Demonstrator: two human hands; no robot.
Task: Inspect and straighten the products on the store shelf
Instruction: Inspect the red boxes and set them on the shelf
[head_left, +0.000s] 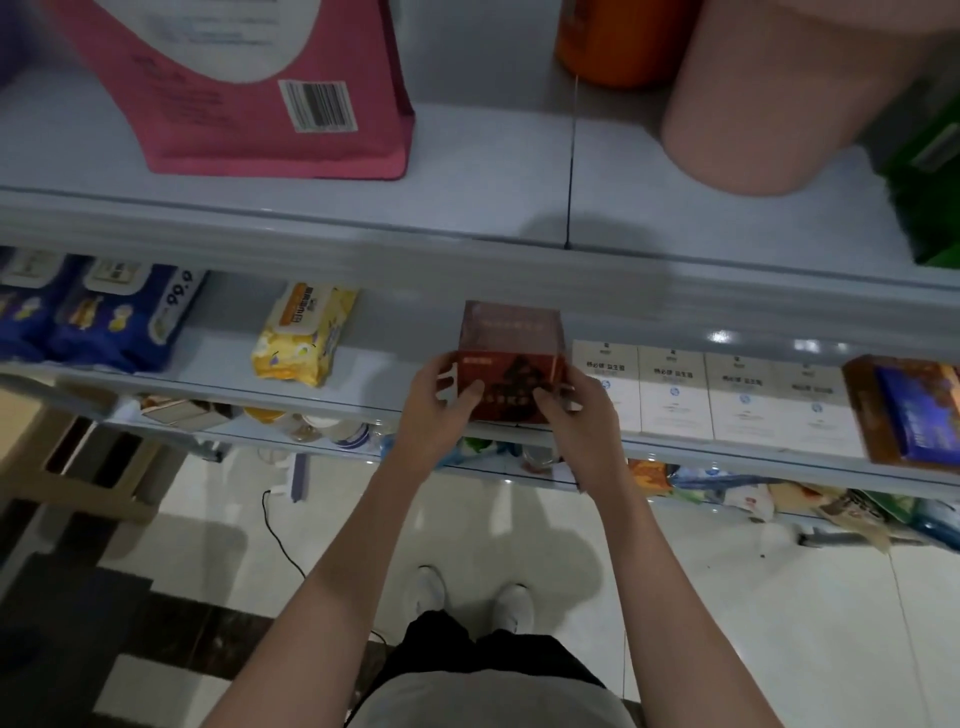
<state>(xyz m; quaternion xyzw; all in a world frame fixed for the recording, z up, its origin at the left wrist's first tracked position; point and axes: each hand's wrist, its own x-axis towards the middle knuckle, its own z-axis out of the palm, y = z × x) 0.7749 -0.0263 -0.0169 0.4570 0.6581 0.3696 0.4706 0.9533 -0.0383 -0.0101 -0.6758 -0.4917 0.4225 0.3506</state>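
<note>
A grey-white store shelving unit fills the view from above, with pale floor tiles (727, 597) below it. On the middle shelf (223, 358), close to its front edge, a person holds a red box (511, 358) with both hands. The left hand (441, 410) wraps round the box's left side, thumb pressed on the front face. The right hand (576, 410) does the same on the right side, so both hands grip it with curled fingers. The box stands upright, its dark printed front towards the viewer; the view is blurred, so whether its base rests on the shelf or is held just above it cannot be told. Just to its right stands a row of white boxes (675, 389), side by side, and beyond them an orange and blue box (904, 410). To the left, well apart, lies a yellow wipes pack (304, 332), then blue wipes packs (114, 317). On the top shelf (467, 182) sit a pink bag (249, 88) with a barcode, an orange container (613, 41), a beige roll (779, 88) and a green pack (924, 182). Lower shelves hold mixed goods, too blurred to name. On the floor are the person's white shoes (472, 597) and a black cable (280, 535).
</note>
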